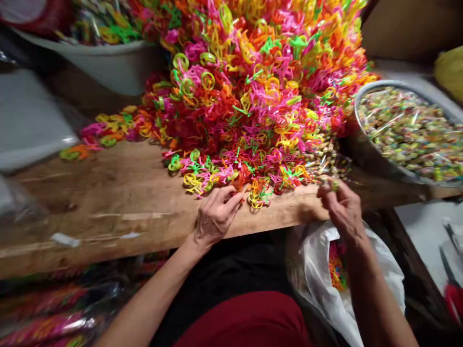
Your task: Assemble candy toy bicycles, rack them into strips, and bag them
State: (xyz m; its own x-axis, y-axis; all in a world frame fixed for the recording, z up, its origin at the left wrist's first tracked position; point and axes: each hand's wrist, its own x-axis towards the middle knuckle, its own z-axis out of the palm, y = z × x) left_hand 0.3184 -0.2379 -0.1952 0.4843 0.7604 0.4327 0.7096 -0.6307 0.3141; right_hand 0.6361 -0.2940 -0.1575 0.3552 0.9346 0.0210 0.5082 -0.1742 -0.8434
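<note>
A big heap of small plastic pieces [253, 96] in pink, orange, yellow, green and red covers the back of the wooden table [137, 212]. My left hand [219, 209] is at the table's front edge with thumb and fingers pinched on a small red-orange plastic piece [238, 185]. Right beside its fingertips lies a little cluster of yellow, orange and green pieces [258, 195]. Over the edge farther right, my right hand [340, 202] is closed, with something small and yellowish at its fingertips, too blurred to name. Small wrapped items [327, 159] lie behind it.
A round metal basin [358, 115] full of small wrapped items stands at the right. At the back left is a pale tub [119, 67]. An open white bag [314, 265] with colourful pieces hangs below my right hand; red-handled scissors [452, 289] are far right.
</note>
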